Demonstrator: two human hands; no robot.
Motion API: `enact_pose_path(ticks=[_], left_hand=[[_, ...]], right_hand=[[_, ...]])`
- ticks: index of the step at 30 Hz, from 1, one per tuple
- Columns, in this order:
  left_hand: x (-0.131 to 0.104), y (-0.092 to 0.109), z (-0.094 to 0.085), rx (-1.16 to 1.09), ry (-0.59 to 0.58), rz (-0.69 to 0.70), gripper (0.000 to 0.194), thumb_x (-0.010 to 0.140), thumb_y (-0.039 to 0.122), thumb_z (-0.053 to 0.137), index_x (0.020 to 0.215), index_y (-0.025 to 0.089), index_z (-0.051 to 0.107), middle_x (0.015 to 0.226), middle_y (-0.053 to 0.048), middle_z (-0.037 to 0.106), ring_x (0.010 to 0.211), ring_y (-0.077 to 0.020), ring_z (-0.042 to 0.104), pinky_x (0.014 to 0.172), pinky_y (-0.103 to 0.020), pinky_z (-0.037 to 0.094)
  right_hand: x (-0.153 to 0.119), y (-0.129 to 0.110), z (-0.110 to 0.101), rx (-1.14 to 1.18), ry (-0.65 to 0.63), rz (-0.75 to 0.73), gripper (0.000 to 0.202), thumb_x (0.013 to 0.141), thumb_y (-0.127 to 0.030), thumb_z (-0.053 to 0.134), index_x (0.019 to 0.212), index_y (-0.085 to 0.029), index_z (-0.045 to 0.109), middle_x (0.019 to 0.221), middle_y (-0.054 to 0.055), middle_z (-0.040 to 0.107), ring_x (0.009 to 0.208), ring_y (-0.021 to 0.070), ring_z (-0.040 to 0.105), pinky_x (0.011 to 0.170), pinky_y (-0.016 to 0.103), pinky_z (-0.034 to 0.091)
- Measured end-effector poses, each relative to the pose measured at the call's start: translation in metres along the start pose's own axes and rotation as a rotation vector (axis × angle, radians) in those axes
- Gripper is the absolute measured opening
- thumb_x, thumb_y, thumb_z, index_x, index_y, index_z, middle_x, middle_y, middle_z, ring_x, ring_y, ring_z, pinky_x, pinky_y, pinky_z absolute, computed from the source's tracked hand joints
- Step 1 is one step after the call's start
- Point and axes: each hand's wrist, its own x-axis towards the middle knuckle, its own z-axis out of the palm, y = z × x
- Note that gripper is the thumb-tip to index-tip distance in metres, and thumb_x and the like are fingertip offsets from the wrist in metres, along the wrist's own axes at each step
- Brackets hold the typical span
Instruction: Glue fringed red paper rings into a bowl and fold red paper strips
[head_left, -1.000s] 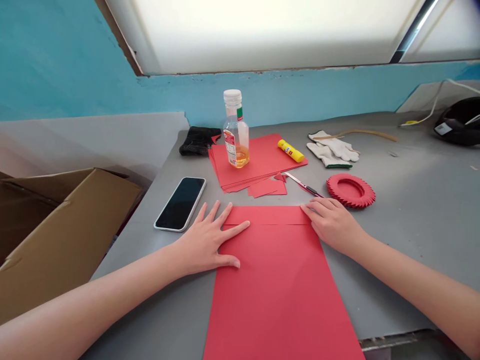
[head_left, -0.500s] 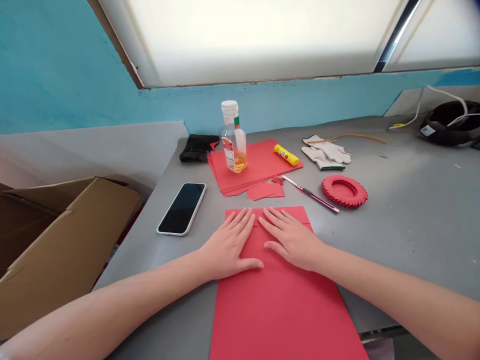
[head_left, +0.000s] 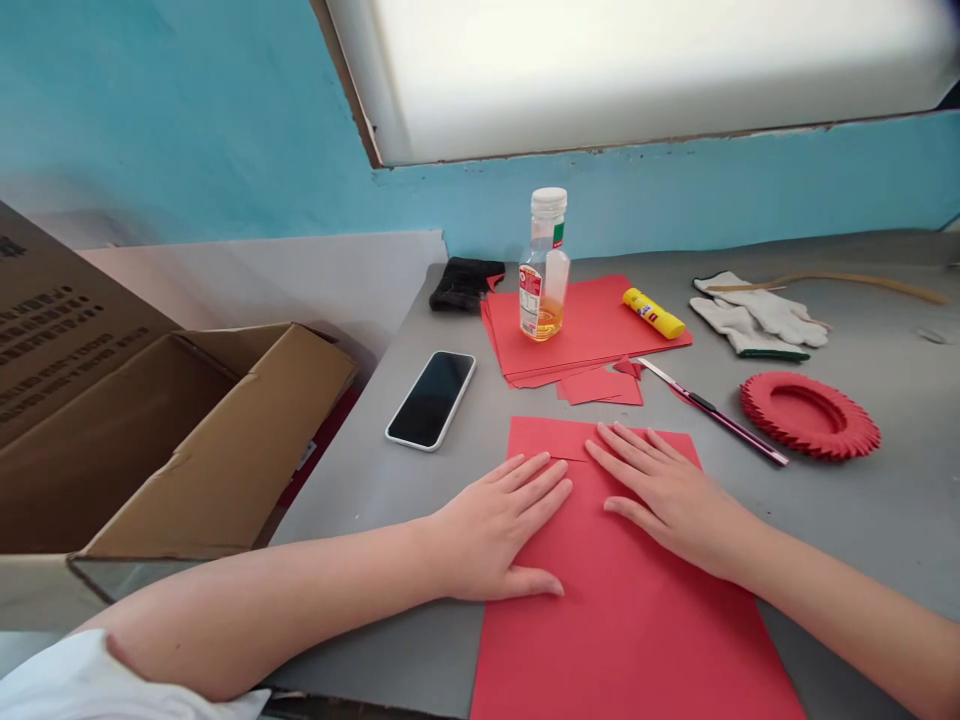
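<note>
A large red sheet of paper (head_left: pixel 622 620) lies on the grey table, with a thin seam across it near its far edge. My left hand (head_left: pixel 506 530) rests flat on the sheet's left side, fingers stretched out and thumb apart. On the far right part of the sheet lies my right hand (head_left: pixel 671 495), its fingers spread over the seam and up toward the far edge. Neither hand grips anything. Beyond the sheet are small red paper pieces (head_left: pixel 604 386) and a utility knife (head_left: pixel 724 418) with its blade out.
Behind stands a glass bottle (head_left: pixel 546 270) on stacked red paper (head_left: pixel 592 300), beside a yellow glue stick (head_left: pixel 652 314). A phone (head_left: pixel 432 400) lies left, a ridged red paper ring (head_left: pixel 810 415) and white gloves (head_left: pixel 757 315) right. A cardboard box (head_left: pixel 225 450) stands beyond the table's left edge.
My view has swung left, so the table's things appear further right. My left hand has slid back from the sheet's far edge; my right hand stays near it.
</note>
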Motion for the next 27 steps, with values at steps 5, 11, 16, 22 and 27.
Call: enact_pose_path(ticks=[5, 11, 16, 22, 27], left_hand=[[0.001, -0.001, 0.003, 0.007, 0.05, 0.016, 0.081, 0.082, 0.065, 0.035, 0.141, 0.012, 0.02, 0.147, -0.014, 0.018, 0.136, -0.0287, 0.01, 0.111, -0.044, 0.013], [0.002, -0.003, 0.002, 0.038, 0.052, 0.008, 0.082, 0.08, 0.067, 0.036, 0.141, 0.014, 0.022, 0.146, -0.013, 0.021, 0.135, -0.0292, 0.016, 0.11, -0.043, 0.016], [0.004, -0.005, 0.001, 0.051, 0.005, -0.003, 0.087, 0.078, 0.071, 0.035, 0.142, 0.015, 0.018, 0.147, -0.011, 0.019, 0.134, -0.0301, 0.019, 0.108, -0.043, 0.018], [0.007, 0.0, -0.009, 0.093, 0.007, -0.009, 0.087, 0.075, 0.074, 0.033, 0.138, 0.013, 0.03, 0.143, -0.014, 0.03, 0.129, -0.0326, 0.029, 0.104, -0.045, 0.026], [0.052, 0.013, -0.013, 0.125, 0.109, -0.021, 0.075, 0.082, 0.068, 0.03, 0.127, 0.01, 0.045, 0.14, -0.016, 0.035, 0.131, -0.0314, 0.025, 0.106, -0.044, 0.023]], right_hand=[[0.025, -0.021, -0.001, -0.012, 0.085, -0.07, 0.055, 0.091, -0.041, 0.035, 0.139, -0.016, 0.029, 0.142, 0.009, 0.033, 0.133, 0.023, 0.023, 0.105, 0.049, 0.03], [0.035, -0.019, 0.004, 0.009, 0.003, -0.066, 0.056, 0.091, -0.045, 0.031, 0.138, -0.015, 0.031, 0.143, 0.009, 0.032, 0.132, 0.0238, 0.028, 0.105, 0.049, 0.028], [0.008, 0.005, -0.002, -0.035, -0.016, -0.014, 0.054, 0.092, -0.04, 0.03, 0.139, -0.015, 0.029, 0.142, 0.009, 0.032, 0.131, 0.0231, 0.03, 0.105, 0.049, 0.029], [-0.027, 0.034, -0.008, -0.072, -0.022, 0.052, 0.051, 0.092, -0.036, 0.031, 0.14, -0.019, 0.025, 0.143, 0.007, 0.032, 0.13, 0.0207, 0.031, 0.106, 0.047, 0.028], [-0.031, 0.038, -0.009, -0.035, -0.05, 0.079, 0.053, 0.092, -0.039, 0.031, 0.141, -0.02, 0.023, 0.145, 0.005, 0.028, 0.132, 0.0204, 0.027, 0.107, 0.045, 0.027]])
